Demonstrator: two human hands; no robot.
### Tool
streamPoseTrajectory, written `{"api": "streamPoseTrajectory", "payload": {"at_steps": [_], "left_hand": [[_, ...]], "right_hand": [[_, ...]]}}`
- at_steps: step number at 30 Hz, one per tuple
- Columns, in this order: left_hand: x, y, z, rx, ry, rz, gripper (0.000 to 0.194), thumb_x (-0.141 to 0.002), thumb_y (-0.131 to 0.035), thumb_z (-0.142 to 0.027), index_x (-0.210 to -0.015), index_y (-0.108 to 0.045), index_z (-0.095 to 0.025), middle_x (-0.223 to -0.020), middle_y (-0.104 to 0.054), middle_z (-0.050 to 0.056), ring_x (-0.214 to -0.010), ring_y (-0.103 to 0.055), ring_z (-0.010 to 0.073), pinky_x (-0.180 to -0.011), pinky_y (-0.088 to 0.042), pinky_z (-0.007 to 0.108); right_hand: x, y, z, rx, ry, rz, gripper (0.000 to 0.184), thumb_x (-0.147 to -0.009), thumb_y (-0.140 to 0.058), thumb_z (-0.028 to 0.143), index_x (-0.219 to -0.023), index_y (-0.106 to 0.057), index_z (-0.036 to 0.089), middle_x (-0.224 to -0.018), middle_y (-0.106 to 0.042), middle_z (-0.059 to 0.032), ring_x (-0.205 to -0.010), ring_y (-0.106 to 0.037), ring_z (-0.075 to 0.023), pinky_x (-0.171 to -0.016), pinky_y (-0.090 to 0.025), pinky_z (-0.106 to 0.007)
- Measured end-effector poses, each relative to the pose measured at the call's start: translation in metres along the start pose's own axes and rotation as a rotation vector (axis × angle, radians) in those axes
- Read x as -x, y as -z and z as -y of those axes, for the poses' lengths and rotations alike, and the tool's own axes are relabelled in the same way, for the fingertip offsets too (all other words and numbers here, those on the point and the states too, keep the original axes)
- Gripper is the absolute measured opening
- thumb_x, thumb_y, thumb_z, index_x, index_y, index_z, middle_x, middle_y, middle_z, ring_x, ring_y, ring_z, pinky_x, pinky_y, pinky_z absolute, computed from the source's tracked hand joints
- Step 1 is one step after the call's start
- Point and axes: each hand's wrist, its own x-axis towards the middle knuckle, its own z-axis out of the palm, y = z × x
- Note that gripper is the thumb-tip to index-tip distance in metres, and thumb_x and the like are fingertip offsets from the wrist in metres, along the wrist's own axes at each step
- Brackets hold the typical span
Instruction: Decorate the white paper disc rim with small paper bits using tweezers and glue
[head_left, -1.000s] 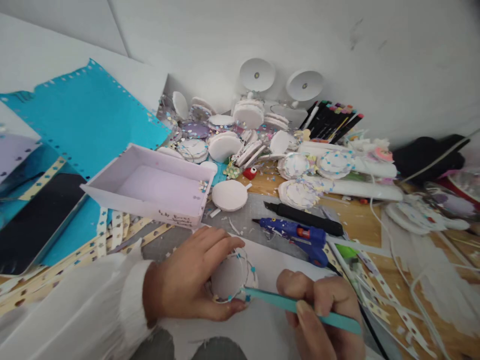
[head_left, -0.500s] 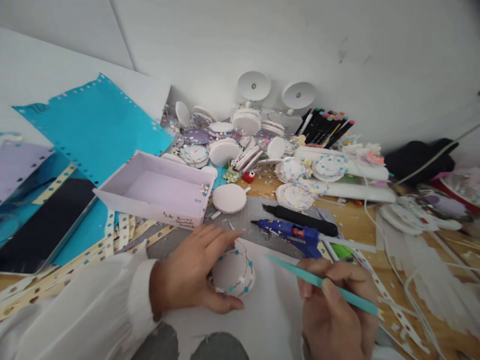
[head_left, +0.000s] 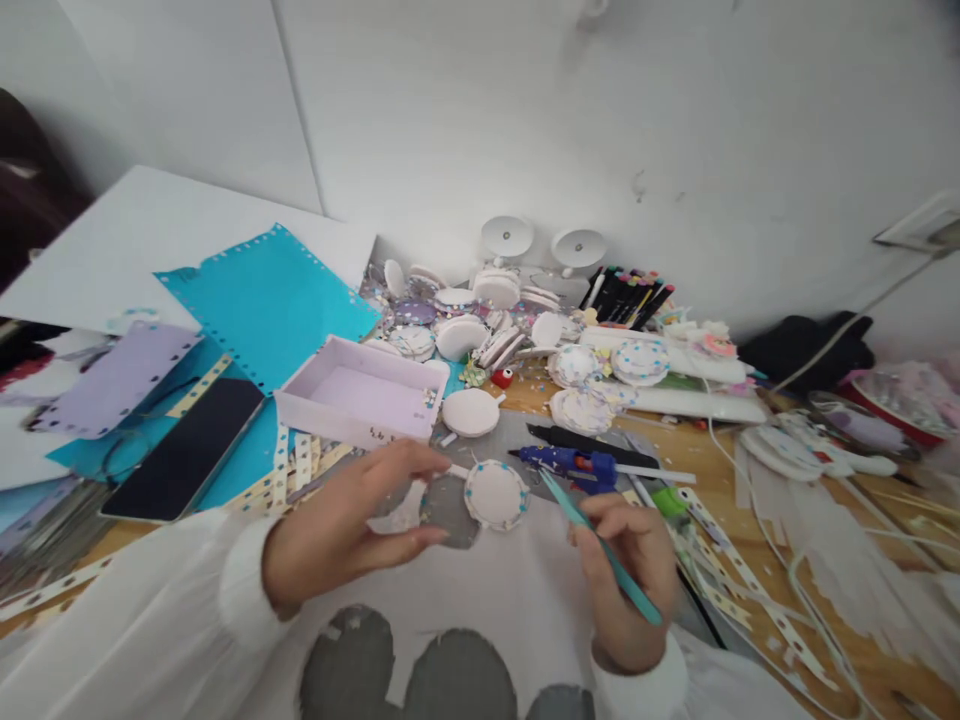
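Observation:
A round white disc (head_left: 496, 497) edged with a twisted string and small blue pieces lies on white paper (head_left: 420, 590). Just left of it is my left hand (head_left: 360, 520), with thumb and fingers spread apart over a round cut-out that shows grey beneath. My left fingertips are near the disc's left side; whether they touch a small white tab there I cannot tell. Teal tweezers (head_left: 611, 560) rest in my right hand (head_left: 634, 560), their tips pointing up and left, apart from the disc. Close behind the tips lies a blue glue gun (head_left: 574, 462).
A lilac box (head_left: 360, 425), a plain white disc (head_left: 471, 412) and a black marker (head_left: 555, 436) lie beyond my hands. Decorated discs (head_left: 576, 366) and pens (head_left: 630, 300) crowd the back. Left are a phone (head_left: 184, 450) and blue sheet (head_left: 270, 300); right, a cable (head_left: 750, 455).
My left hand has moved left off the decorated disc, which now lies uncovered on the paper. My right hand still holds the tweezers, tips now angled more steeply. The camera view has shifted.

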Motion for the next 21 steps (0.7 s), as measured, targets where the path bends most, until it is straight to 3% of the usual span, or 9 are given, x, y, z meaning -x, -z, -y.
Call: {"api": "streamPoseTrajectory", "payload": {"at_steps": [2,4,8,9,11,12,14,18,21], "left_hand": [[0.01,0.001,-0.003,-0.014,0.053,-0.03,0.016,-0.09,-0.054,-0.024,-0.106,-0.052,-0.021,-0.087,-0.063,0.002,-0.077,-0.06,0.014,-0.07,-0.047,0.024],[0.015,-0.006,-0.006,-0.064,0.055,0.006,0.014,-0.09,-0.052,-0.022,-0.104,-0.055,-0.021,-0.073,-0.061,-0.002,-0.064,-0.057,0.0124,-0.061,-0.044,0.023],[0.001,-0.029,-0.015,-0.222,-0.005,0.171,0.044,-0.086,-0.061,-0.033,-0.125,-0.049,-0.018,-0.074,-0.066,0.0,-0.065,-0.061,0.017,-0.059,-0.042,0.026],[-0.005,-0.033,-0.017,-0.276,-0.015,0.199,0.044,-0.086,-0.061,-0.034,-0.124,-0.05,-0.017,-0.077,-0.067,0.001,-0.067,-0.062,0.0178,-0.058,-0.042,0.026],[-0.017,-0.038,-0.02,-0.346,-0.048,0.232,0.024,-0.088,-0.059,-0.031,-0.106,-0.06,-0.016,-0.081,-0.069,0.003,-0.072,-0.064,0.0186,-0.06,-0.042,0.026],[-0.021,-0.038,-0.02,-0.365,-0.065,0.238,0.015,-0.089,-0.057,-0.028,-0.094,-0.063,-0.016,-0.081,-0.069,0.003,-0.073,-0.064,0.0184,-0.061,-0.042,0.026],[-0.026,-0.034,-0.017,-0.386,-0.09,0.233,0.017,-0.091,-0.054,-0.024,-0.079,-0.063,-0.016,-0.078,-0.068,0.002,-0.072,-0.063,0.0176,-0.062,-0.042,0.026],[-0.027,-0.02,-0.007,-0.449,-0.106,0.192,0.022,-0.093,-0.049,-0.02,-0.077,-0.063,-0.015,-0.075,-0.066,0.003,-0.071,-0.062,0.0169,-0.062,-0.042,0.026],[-0.028,-0.008,-0.002,-0.5,-0.125,0.158,0.025,-0.095,-0.046,-0.02,-0.078,-0.063,-0.015,-0.075,-0.065,0.003,-0.07,-0.06,0.0177,-0.062,-0.04,0.028]], "right_hand": [[0.0,-0.001,0.001,-0.017,0.008,0.04,0.012,-0.083,-0.056,0.015,-0.08,-0.047,0.023,-0.071,-0.052,0.0018,-0.064,-0.051,-0.0142,-0.057,-0.041,-0.026],[0.0,-0.003,0.003,-0.028,0.01,0.082,0.012,-0.084,-0.056,0.016,-0.08,-0.047,0.023,-0.07,-0.052,0.002,-0.064,-0.051,-0.0145,-0.056,-0.042,-0.027],[-0.003,-0.008,0.014,-0.034,0.002,0.113,0.012,-0.084,-0.056,0.015,-0.081,-0.049,0.024,-0.073,-0.054,0.0012,-0.067,-0.052,-0.015,-0.059,-0.043,-0.028],[-0.004,-0.008,0.018,-0.034,-0.002,0.112,0.012,-0.084,-0.056,0.015,-0.081,-0.049,0.024,-0.074,-0.054,0.0011,-0.067,-0.052,-0.015,-0.06,-0.043,-0.028],[-0.007,-0.007,0.027,-0.036,-0.016,0.104,0.012,-0.085,-0.056,0.016,-0.081,-0.049,0.024,-0.073,-0.054,0.0013,-0.066,-0.052,-0.0147,-0.059,-0.042,-0.028],[-0.008,-0.005,0.031,-0.035,-0.021,0.098,0.012,-0.085,-0.056,0.016,-0.081,-0.048,0.023,-0.073,-0.054,0.0015,-0.066,-0.052,-0.0145,-0.059,-0.042,-0.028],[-0.012,0.002,0.039,-0.052,-0.055,0.045,0.012,-0.084,-0.057,0.017,-0.08,-0.049,0.023,-0.072,-0.055,0.0017,-0.063,-0.052,-0.0141,-0.057,-0.041,-0.028],[-0.022,0.021,0.051,-0.136,-0.147,-0.127,0.013,-0.08,-0.062,0.021,-0.077,-0.05,0.023,-0.071,-0.058,0.0023,-0.058,-0.051,-0.0135,-0.054,-0.041,-0.028],[-0.019,0.029,0.054,-0.124,-0.187,-0.159,0.013,-0.079,-0.063,0.024,-0.076,-0.05,0.023,-0.072,-0.058,0.0026,-0.057,-0.052,-0.0121,-0.053,-0.043,-0.025]]}}
